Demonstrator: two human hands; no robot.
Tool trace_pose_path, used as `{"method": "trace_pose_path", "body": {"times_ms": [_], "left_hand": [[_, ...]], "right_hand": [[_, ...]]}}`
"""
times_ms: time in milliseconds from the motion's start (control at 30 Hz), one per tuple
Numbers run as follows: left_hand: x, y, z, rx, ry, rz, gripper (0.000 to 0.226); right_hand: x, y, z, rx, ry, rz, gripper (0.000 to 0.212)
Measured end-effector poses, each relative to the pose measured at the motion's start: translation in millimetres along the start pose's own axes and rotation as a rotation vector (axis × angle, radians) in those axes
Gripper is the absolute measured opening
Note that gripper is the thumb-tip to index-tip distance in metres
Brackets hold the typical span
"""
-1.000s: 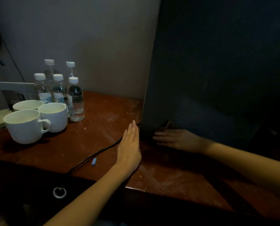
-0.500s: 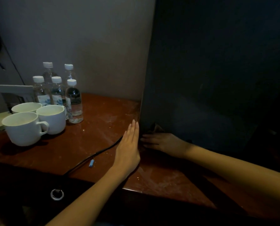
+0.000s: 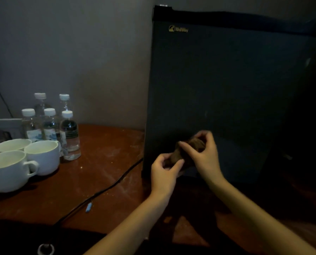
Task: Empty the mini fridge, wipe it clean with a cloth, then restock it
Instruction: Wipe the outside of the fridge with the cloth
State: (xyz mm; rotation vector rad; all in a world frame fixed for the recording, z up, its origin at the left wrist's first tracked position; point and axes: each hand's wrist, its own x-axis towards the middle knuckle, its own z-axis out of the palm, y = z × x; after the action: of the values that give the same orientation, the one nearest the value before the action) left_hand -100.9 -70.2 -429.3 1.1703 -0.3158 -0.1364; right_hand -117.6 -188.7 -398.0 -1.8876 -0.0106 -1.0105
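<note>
White ceramic cups and clear capped water bottles stand left on the reddish wooden table — then the left hand and right hand both pinch a crumpled brown cloth, held before the closed dark mini fridge.

Only one piece of writing can be read: the brand name "WellWay", in small gold letters with a round gold emblem just to its left. It sits near the top left corner of the dark door of the mini fridge. The water bottles standing on the surface carry printed labels — blue and white, one darker — but their print is too blurred to read.
</note>
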Motion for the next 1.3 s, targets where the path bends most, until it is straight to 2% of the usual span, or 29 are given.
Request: {"method": "trace_pose_path", "body": {"times_ms": [67,133,267,333,400,500,567,667,733,867,967,1067,1200,1300], "left_hand": [[5,6,7,-0.09,0.095,-0.092,0.019],[8,12,5,-0.082,0.114,-0.121,0.021],[7,17,-16,0.037,-0.139,0.029,0.036],[10,19,-24,0.116,-0.193,0.104,0.043],[18,20,-32,0.18,-0.06,0.193,0.045],[27,23,-45,0.213,0.155,0.24,0.055],[29,21,-52,0.209,0.136,0.212,0.06],[33,14,-59,0.194,0.119,0.174,0.064],[36,9,-62,0.177,0.148,0.164,0.065],[36,-3,-66,0.222,0.191,0.134,0.064],[38,-16,-75,0.313,0.212,0.126,0.061],[32,-29,-83,0.356,0.179,0.043,0.065],[25,-39,-86,0.389,0.116,0.006,0.07],[30,-46,-80,0.433,0.004,0.023,0.079]], "right_hand": [[-14,2,15,0.11,-0.028,0.058,0.035],[-26,1,25,0.079,-0.087,0.01,0.04],[-10,-7,24,-0.109,-0.024,-0.209,0.051],[12,-19,23,-0.189,-0.025,-0.331,0.055],[41,-39,25,-0.266,0.037,-0.526,0.059],[96,-71,36,-0.33,0.135,-0.812,0.048],[129,-81,50,-0.387,0.143,-0.894,0.041],[145,-70,71,-0.466,0.111,-0.924,0.041],[134,-49,79,-0.496,0.023,-1.003,0.042],[81,18,85,-0.608,-0.337,-1.127,0.04],[43,61,85,-0.696,-0.617,-1.123,0.042],[26,85,68,-0.711,-0.79,-1.126,0.041],[30,91,19,-0.807,-0.929,-1.212,0.038],[59,63,-6,-0.804,-0.814,-1.203,0.038]]}}
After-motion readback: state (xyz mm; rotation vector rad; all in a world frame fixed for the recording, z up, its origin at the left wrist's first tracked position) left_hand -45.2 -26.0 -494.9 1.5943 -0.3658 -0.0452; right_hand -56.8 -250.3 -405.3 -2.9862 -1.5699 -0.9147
